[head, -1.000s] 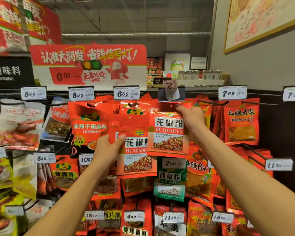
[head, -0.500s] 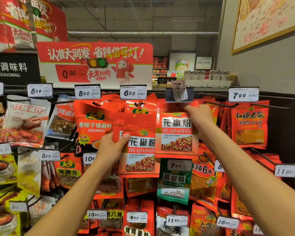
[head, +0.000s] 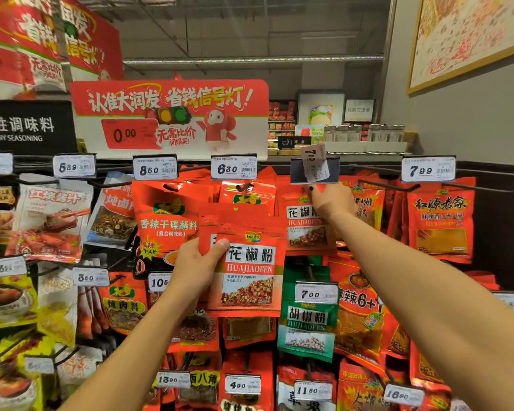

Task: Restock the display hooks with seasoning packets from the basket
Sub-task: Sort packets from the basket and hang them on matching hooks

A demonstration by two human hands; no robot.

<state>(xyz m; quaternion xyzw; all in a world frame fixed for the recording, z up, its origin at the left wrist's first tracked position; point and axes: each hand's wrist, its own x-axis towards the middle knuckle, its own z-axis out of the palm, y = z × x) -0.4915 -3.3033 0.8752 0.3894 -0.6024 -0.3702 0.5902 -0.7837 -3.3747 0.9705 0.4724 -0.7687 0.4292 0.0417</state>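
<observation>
- Gripping red packets (head: pixel 247 274) by their left edge, the left hand (head: pixel 198 266) holds them up.
- The right hand (head: pixel 331 201) pinches a hung packet (head: pixel 304 232) at its hook (head: pixel 307 188).

Left arm: bare, rises from the near lower left, angled up and to the right.
Left hand (head: pixel 197 264): raised at mid height, back toward the camera, thumb (head: pixel 220 247) laid flat across the front of a packet, fingers hidden behind it; grip is a pinch.
Right arm: bare, enters from the near lower right, stretched up and to the left, farther out than the left.
Right hand (head: pixel 331 203): highest point, wrist bent, fingers curled upward; fingertips blurred, contact not discernible.
</observation>
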